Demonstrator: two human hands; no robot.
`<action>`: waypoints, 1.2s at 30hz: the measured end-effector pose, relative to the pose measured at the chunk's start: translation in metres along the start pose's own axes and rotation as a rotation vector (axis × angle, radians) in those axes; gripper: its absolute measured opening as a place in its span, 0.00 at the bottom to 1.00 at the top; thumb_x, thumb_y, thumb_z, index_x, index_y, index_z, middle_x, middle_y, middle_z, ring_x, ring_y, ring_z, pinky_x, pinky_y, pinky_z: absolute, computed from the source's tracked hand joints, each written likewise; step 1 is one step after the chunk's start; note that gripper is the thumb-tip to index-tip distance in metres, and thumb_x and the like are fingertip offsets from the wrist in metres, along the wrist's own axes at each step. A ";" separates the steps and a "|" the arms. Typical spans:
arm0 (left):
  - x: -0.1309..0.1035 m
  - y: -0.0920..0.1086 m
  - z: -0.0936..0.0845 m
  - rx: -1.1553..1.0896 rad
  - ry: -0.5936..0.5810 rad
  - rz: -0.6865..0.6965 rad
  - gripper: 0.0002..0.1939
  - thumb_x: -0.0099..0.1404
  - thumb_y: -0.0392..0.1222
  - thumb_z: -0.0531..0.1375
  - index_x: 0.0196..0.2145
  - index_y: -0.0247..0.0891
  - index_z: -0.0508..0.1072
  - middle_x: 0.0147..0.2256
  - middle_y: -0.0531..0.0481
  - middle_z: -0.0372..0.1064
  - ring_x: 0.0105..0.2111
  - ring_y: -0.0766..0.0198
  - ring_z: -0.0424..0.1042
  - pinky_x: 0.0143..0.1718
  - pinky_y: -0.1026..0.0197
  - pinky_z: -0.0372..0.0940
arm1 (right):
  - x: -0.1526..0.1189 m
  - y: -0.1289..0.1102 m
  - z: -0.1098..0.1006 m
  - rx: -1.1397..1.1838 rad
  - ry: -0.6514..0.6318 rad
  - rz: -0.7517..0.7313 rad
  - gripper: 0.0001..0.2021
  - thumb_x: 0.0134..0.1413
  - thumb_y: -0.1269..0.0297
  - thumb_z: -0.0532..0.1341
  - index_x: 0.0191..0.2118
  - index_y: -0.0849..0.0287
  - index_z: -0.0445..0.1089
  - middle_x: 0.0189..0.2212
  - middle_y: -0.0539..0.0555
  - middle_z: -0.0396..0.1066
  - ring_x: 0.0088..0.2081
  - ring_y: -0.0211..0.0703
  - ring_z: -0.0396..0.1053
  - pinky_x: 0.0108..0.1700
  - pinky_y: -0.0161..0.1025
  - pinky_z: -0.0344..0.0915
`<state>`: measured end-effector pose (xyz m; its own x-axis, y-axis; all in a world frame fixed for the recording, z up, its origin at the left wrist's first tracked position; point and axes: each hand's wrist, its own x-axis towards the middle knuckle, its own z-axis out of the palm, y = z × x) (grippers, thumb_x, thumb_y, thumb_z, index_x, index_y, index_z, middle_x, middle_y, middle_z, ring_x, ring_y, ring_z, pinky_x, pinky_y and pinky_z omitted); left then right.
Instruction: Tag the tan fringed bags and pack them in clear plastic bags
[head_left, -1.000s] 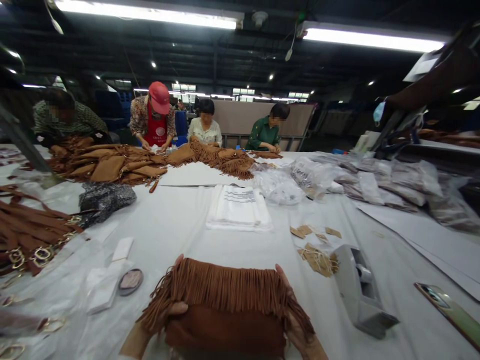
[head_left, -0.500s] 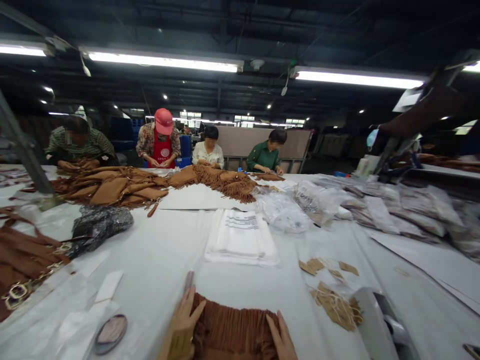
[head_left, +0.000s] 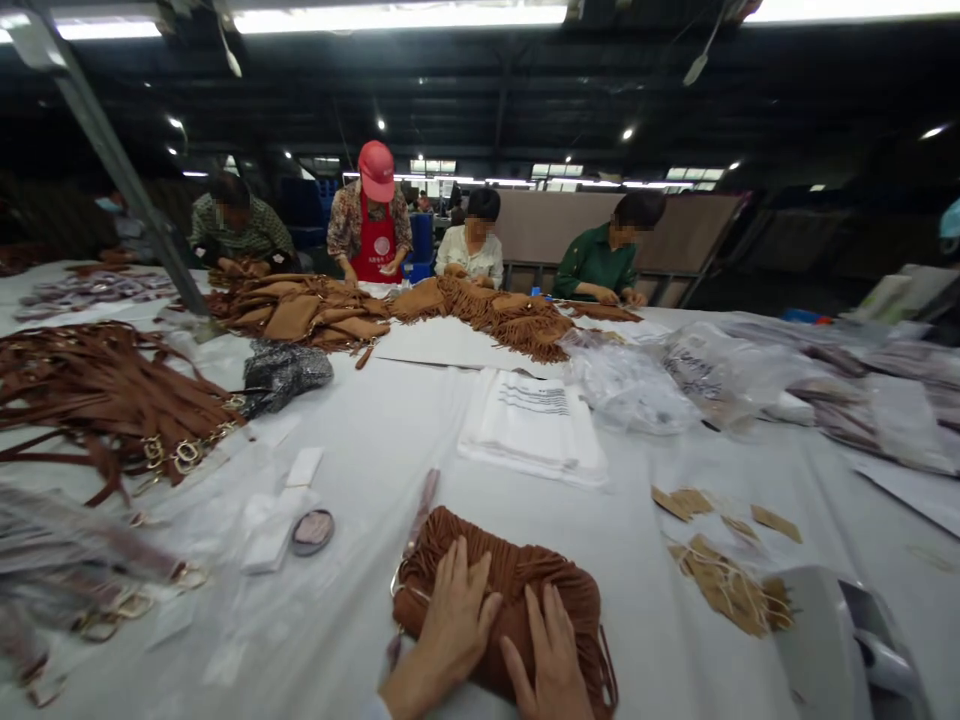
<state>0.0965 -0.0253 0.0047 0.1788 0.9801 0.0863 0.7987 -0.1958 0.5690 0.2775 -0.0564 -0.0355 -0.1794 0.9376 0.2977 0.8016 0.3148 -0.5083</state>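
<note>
A brown fringed bag [head_left: 517,560] lies on the white-covered table in front of me. Both palms face down on it: my left hand [head_left: 454,612] is flat across its left half, with fingers stretched out. To the right, my right hand [head_left: 549,640] rests with fingers spread over the fringe. A plastic-wrapped strap [head_left: 424,505] sticks out past the bag's upper left corner. Metal hardware shows at its left edge, and loose fringe strands hang at its right end. The hands cover much of the bag's middle.
Brown straps [head_left: 127,400] with gold buckles and wrapped straps [head_left: 75,560] lie left. Beyond the bag is a stack of printed white plastic bags [head_left: 532,430]. Brown tags [head_left: 724,580] and a grey-white dispenser [head_left: 825,640] sit right. Several co-workers stand behind piled brown bags [head_left: 300,310].
My hands have moved from the bag's two sides onto its top and lie flat. More of the bag is visible, now turned slightly askew. The camera view has tilted down and shifted left.
</note>
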 end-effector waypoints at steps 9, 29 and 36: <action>-0.013 0.006 -0.030 -0.112 0.082 0.140 0.22 0.70 0.42 0.47 0.60 0.43 0.63 0.62 0.42 0.58 0.64 0.51 0.54 0.64 0.40 0.50 | -0.017 0.014 -0.001 -0.253 0.078 -0.370 0.39 0.57 0.55 0.60 0.68 0.57 0.41 0.67 0.63 0.46 0.63 0.63 0.53 0.60 0.55 0.58; 0.066 -0.115 -0.085 -0.512 0.506 -0.485 0.13 0.65 0.48 0.53 0.28 0.37 0.66 0.28 0.49 0.72 0.31 0.62 0.73 0.37 0.57 0.68 | -0.010 -0.009 -0.013 -0.395 0.155 -0.416 0.35 0.58 0.55 0.57 0.67 0.63 0.45 0.63 0.65 0.53 0.61 0.62 0.55 0.56 0.56 0.61; -0.066 -0.115 -0.097 -0.691 0.770 -0.416 0.16 0.66 0.50 0.51 0.44 0.36 0.67 0.44 0.40 0.75 0.46 0.57 0.75 0.49 0.54 0.68 | -0.009 -0.010 -0.013 -0.378 0.138 -0.401 0.35 0.58 0.55 0.57 0.67 0.63 0.45 0.63 0.66 0.53 0.61 0.62 0.55 0.56 0.57 0.61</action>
<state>-0.0629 -0.0640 0.0133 -0.6240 0.7705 0.1304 0.1787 -0.0218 0.9837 0.2781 -0.0697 -0.0221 -0.4564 0.7195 0.5234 0.8388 0.5442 -0.0165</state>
